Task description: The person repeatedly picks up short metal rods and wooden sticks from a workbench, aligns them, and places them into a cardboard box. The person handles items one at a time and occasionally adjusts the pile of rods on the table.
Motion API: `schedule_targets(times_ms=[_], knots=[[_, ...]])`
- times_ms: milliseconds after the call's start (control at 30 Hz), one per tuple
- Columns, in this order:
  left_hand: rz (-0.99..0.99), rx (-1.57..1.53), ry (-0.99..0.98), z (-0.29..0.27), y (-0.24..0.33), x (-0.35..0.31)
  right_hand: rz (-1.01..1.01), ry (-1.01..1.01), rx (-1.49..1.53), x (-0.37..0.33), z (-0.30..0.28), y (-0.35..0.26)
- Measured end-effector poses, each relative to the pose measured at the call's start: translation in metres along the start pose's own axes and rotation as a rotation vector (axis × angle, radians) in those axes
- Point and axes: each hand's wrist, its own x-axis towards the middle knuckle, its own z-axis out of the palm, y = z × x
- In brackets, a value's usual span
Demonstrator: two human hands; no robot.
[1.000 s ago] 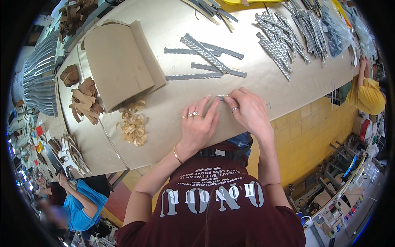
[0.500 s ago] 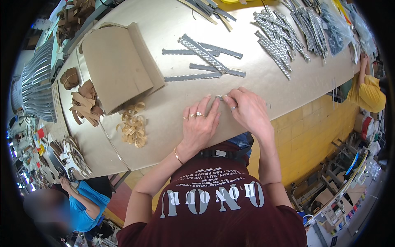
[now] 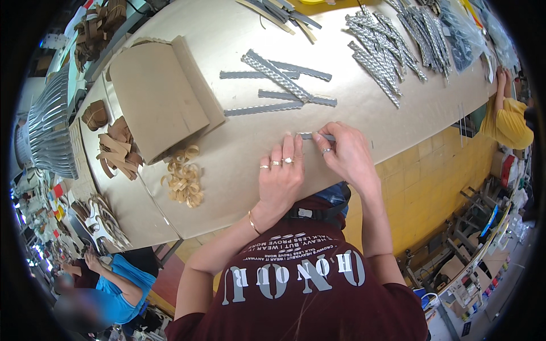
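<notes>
Between my hands, near the table's front edge, lies a short grey strip with a silvery braided edge (image 3: 307,136). My right hand (image 3: 350,154) pinches its right part between thumb and fingers. My left hand (image 3: 282,173) lies with its fingers stretched forward, the fingertips at the strip's left end, which they partly hide. Just beyond, several grey strips (image 3: 250,109) with braided edges lie loosely crossed, a wider silver braided strip (image 3: 278,78) on top.
A curved brown cardboard piece (image 3: 159,102) stands left, beside curled tan strips (image 3: 185,176) and brown strips (image 3: 118,149). Silver braided strips (image 3: 378,57) pile at the far right. Co-workers in a blue shirt (image 3: 128,278) and a yellow shirt (image 3: 506,128) are at the table's ends.
My left hand has shifted slightly right, its fingers now straighter and closer together. My right hand has moved a little right, and more of the strip shows between the hands.
</notes>
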Motion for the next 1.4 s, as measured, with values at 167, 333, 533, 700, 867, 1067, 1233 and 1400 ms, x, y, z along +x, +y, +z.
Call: schedule_targets(times_ms=[167,333,533,700,867,1067,1233,1400], knots=[[0.025,0.03,-0.018,-0.002,0.0,0.001,-0.006,0.032,-0.016,-0.001,0.005,0.001],[0.023,0.026,-0.027,-0.005,0.001,0.002,-0.003,0.035,-0.037,-0.001,0.008,0.0],[0.054,-0.182,-0.079,-0.006,0.003,-0.001,0.001,0.037,-0.079,-0.001,0.008,-0.003],[0.061,-0.336,-0.201,0.004,0.012,-0.001,0.022,0.051,-0.102,-0.002,0.006,0.0],[0.062,-0.315,-0.229,0.004,0.013,-0.003,0.164,0.079,0.07,-0.011,-0.004,0.009],[0.109,-0.211,-0.274,0.001,0.013,0.0,0.138,0.096,0.09,-0.016,-0.008,0.013],[0.08,-0.259,-0.269,0.0,0.012,0.002,0.142,0.056,0.091,-0.014,-0.01,0.012],[0.064,-0.265,-0.269,-0.003,0.013,0.003,0.145,0.06,0.08,-0.014,-0.009,0.012]])
